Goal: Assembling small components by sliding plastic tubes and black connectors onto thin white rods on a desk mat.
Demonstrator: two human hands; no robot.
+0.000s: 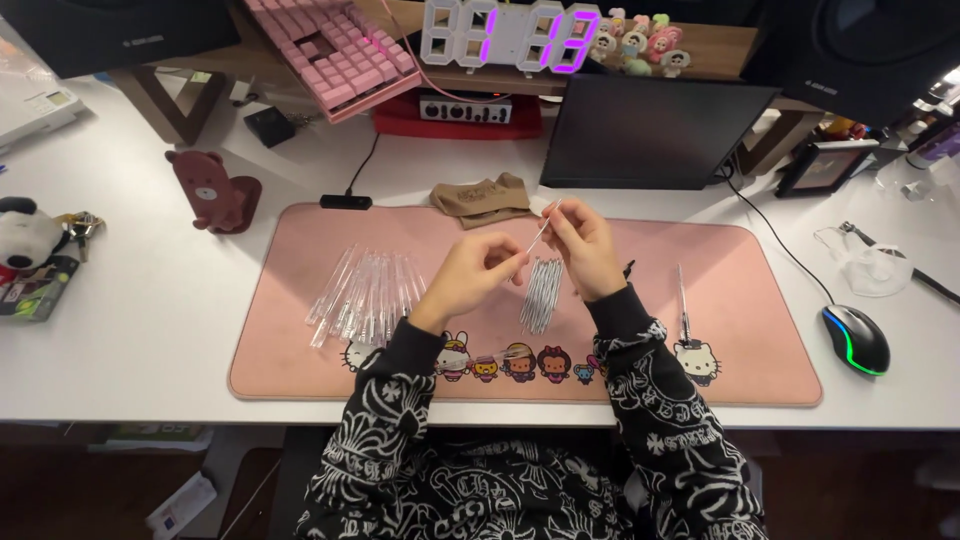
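Patterned black-and-white sleeves (400, 440) filled the bottom of the view, running up to both hands over a white desk (140, 300). Across that desk lay a pink mat (730, 290) with cartoon figures along its near edge, and behind it stood a dark laptop (650, 130), a pink keyboard (335, 50) and a white clock (510, 35) with purple digits. On the mat's left part lay a fanned heap of clear sleeves (365, 290); a smaller bundle of thin pens (541, 295) lay just below the hands. A black mouse (856, 340) sat right of the mat. The left hand (470, 275) and right hand (583, 245) were raised together above the mat, each with fingertips pinched shut on one thin clear pen (540, 232), which slanted up between them, its upper end poking past the right fingers
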